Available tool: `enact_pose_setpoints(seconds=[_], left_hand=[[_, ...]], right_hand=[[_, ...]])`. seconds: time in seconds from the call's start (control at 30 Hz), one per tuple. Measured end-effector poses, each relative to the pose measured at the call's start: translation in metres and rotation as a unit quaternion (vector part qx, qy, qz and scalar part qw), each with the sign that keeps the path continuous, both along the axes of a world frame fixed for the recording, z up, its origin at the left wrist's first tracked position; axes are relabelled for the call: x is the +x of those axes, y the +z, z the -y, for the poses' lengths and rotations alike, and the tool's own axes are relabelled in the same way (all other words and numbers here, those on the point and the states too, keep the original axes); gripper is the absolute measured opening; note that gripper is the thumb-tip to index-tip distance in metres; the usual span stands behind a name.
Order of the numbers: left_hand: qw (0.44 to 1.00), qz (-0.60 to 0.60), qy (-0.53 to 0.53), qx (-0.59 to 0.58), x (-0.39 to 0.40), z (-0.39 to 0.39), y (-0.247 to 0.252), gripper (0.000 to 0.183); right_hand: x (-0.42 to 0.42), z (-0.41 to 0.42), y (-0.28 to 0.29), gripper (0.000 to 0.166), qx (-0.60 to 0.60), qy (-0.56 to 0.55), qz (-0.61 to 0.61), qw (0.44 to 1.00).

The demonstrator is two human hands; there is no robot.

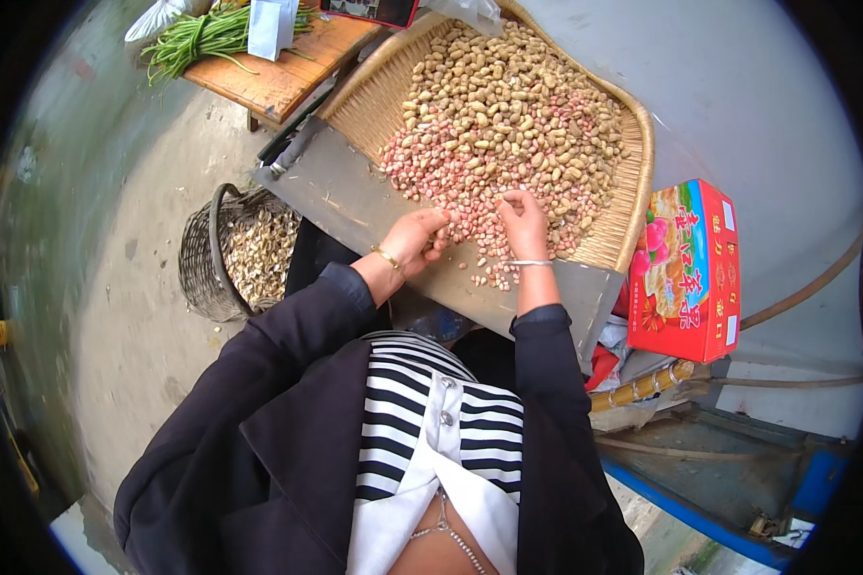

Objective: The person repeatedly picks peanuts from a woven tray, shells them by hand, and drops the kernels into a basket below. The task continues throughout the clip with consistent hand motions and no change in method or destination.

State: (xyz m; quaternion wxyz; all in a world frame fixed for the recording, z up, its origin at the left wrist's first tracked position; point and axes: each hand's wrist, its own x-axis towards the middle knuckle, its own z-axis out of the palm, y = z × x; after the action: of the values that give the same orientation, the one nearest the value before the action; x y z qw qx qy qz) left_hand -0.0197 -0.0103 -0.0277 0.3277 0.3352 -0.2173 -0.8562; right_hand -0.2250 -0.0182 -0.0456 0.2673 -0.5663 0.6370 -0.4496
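A woven winnowing basket (636, 215) lies before me, holding unshelled peanuts (496, 79) towards the back and shelled pink peanut kernels (424, 162) nearer me. My left hand (418, 241), with a gold-coloured bracelet, is at the near edge of the kernels, thumb and fingertips together and the other fingers curled; whether something small is between them cannot be told. Just to its right, my right hand (523, 223), wearing a silver-coloured bangle, is over the kernels with its thumb and forefinger bent close to each other. What lies between these fingertips is too small to make out.
A handled wicker basket (216, 266) of broken shells stands on the floor at the left. Green vegetable stalks (201, 36) lie on a wooden table (273, 79) at the upper left, beside a red-edged screen device (374, 8). A red printed carton (683, 273) stands at the right.
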Motion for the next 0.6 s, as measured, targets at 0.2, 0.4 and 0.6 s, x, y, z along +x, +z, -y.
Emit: enact_pose_setpoints(seconds=[0.2,0.4,0.6], left_hand=[[0.991,0.038,0.001,-0.127,-0.017,-0.007,0.008,0.018],[0.967,0.074,-0.039,-0.241,-0.014,-0.011,0.014,0.016],[0.915,0.159,-0.069,-0.364,-0.011,-0.016,0.025,0.019]], right_hand=[[0.05,-0.044,0.034,0.015,0.101,0.064,0.237,0.964],[0.059,-0.063,0.042,0.031,0.138,0.088,0.321,0.933],[0.063,-0.068,0.039,0.033,0.164,0.096,0.527,0.828]])
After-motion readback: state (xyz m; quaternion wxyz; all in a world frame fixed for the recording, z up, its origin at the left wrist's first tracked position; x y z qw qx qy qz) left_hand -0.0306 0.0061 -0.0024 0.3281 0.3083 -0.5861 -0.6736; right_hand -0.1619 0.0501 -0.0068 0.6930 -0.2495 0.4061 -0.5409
